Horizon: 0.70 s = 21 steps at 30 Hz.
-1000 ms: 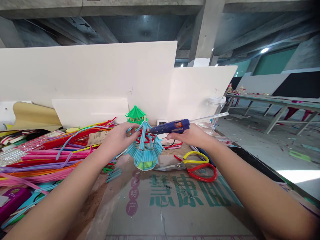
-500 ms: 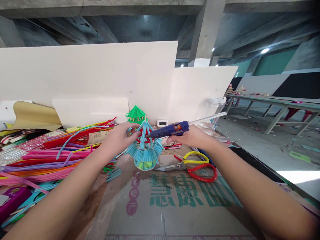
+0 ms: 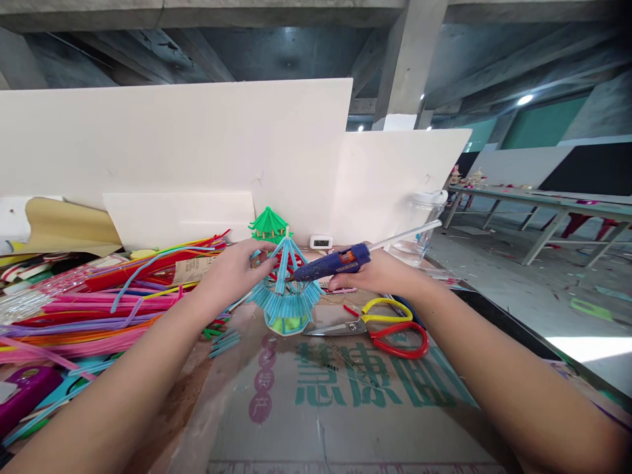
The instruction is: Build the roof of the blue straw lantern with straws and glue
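On printed cardboard point(image 3: 345, 408), fringed blue straw pagoda point(image 3: 286, 289), hands gripping glue gun point(image 3: 336, 262)

On our worktop point(image 3: 498, 315) lies printed cardboard point(image 3: 345, 408), with scissors point(image 3: 380, 328) and piled pipe cleaners point(image 3: 99, 309).

Counts: two hands, left hand point(image 3: 232, 271) and right hand point(image 3: 378, 273). Two straw pagoda models, blue pagoda point(image 3: 286, 289) and green pagoda point(image 3: 269, 226). One glue gun point(image 3: 336, 262). One pair of scissors point(image 3: 380, 326). One jar point(image 3: 419, 227). One small digital clock point(image 3: 320, 242).
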{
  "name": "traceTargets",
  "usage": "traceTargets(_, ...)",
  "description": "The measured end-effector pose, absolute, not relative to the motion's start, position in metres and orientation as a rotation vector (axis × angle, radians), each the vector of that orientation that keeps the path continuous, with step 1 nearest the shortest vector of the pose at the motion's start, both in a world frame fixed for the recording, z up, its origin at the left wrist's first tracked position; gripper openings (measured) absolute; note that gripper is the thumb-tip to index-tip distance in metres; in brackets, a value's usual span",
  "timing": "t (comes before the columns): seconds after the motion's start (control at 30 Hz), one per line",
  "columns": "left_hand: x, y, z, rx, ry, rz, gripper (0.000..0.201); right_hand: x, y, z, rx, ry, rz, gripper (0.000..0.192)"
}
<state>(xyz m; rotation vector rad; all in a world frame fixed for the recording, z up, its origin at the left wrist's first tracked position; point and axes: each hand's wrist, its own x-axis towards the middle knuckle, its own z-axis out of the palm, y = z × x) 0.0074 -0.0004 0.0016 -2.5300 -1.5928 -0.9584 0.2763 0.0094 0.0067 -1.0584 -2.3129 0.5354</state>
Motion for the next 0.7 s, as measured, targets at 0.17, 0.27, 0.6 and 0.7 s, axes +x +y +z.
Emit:
traceTargets(0.17, 0.007, 0.000, 0.001, -2.540, -1.580, -0.957, 0.042, 0.276, 0.007, 0.008, -1.049, -2.327, 0.545, 0.040)
traceTargets(0.27, 0.007, 0.000, 0.001, -2.533, -1.594, -0.958, 0.041, 0.278, 0.009, 0.007, -1.042, -2.330, 0.581, 0.043)
traceTargets(0.6, 0.007, 0.001, 0.001, -2.549, -1.580, -0.972, 0.041, 0.281, 0.005, 0.016, -0.850, -2.452, 0.757, 0.035)
traceTargets(0.7, 0.007, 0.002, 0.000, -2.546, -1.577, -0.974, 0.040, 0.280, 0.005, 0.017, -0.831, -2.442, 0.768, 0.036)
